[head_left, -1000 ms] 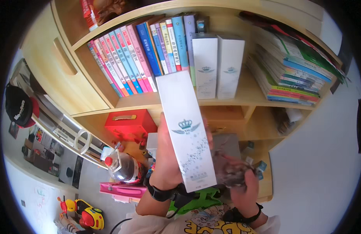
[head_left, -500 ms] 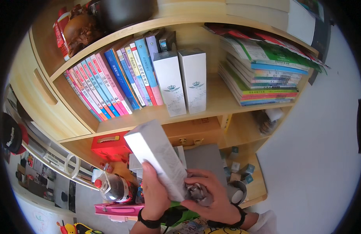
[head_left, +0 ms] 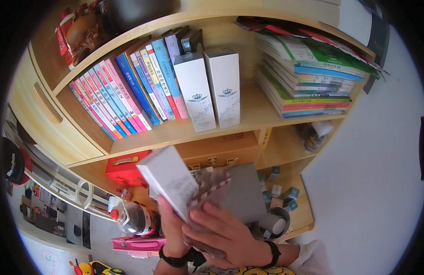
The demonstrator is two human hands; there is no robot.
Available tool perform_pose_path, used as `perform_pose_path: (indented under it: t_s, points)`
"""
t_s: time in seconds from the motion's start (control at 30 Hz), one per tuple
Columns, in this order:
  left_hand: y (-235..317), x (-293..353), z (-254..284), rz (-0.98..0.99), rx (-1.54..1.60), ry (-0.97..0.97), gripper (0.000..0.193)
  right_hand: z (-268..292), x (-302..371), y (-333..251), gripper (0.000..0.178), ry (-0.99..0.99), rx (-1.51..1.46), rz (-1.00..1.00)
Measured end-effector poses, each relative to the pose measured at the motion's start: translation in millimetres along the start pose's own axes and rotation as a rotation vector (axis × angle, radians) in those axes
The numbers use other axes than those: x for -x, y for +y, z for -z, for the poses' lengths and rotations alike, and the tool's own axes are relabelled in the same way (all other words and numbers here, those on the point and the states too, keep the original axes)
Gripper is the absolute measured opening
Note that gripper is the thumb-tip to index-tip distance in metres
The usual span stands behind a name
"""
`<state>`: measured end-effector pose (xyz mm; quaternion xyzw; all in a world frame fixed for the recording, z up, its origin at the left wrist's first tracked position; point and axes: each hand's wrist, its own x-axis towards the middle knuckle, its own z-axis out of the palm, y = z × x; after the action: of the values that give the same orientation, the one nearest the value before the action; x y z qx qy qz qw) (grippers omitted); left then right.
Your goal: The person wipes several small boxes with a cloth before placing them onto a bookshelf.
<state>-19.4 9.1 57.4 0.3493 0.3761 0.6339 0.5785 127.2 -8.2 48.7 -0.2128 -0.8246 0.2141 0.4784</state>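
Note:
A tall white box (head_left: 168,176) with a faint pattern is held tilted in front of the shelves, its top leaning to the left. My left hand (head_left: 173,231) is closed round its lower left side, thumb along the edge. A crumpled brownish cloth (head_left: 213,185) with a striped edge lies against the box's right side. My right hand (head_left: 230,236) presses the cloth to the box, fingers together and fairly straight; the palm side is hidden. Two similar white boxes (head_left: 196,94) with a crown emblem stand upright side by side on the shelf beyond.
Left of the standing boxes runs a row of books (head_left: 125,89). A stack of magazines (head_left: 308,87) fills the shelf's right end. Below are a red case (head_left: 125,169), a brown case (head_left: 225,149), a dark drink bottle (head_left: 132,220), a grey cylinder (head_left: 272,224) and several small cubes (head_left: 292,193).
The cloth, bunched in my right hand before, is now spread up along the box's side. My right hand has flattened against it. The box has shifted slightly left and down.

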Motion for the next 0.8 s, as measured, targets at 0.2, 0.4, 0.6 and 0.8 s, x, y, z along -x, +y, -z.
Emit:
perform_pose_path:
  t_s: [0.2,0.4,0.6,0.8]
  points:
    - [16,-23,0,-0.027,0.262,0.136,0.072,18,47,34,0.041,-0.091,-0.493,-0.068]
    - [-10,-4,11,-0.107,-0.007,-0.154,0.076,21,-3,17,0.043,0.464,-0.919,-0.474]
    - [-33,16,-12,-0.020,0.518,0.046,0.064,1,-11,7,0.052,0.335,-0.507,-0.178]
    - [-5,-14,10,-0.378,0.024,0.159,0.058,-2,28,7,0.046,0.258,-0.430,-0.093]
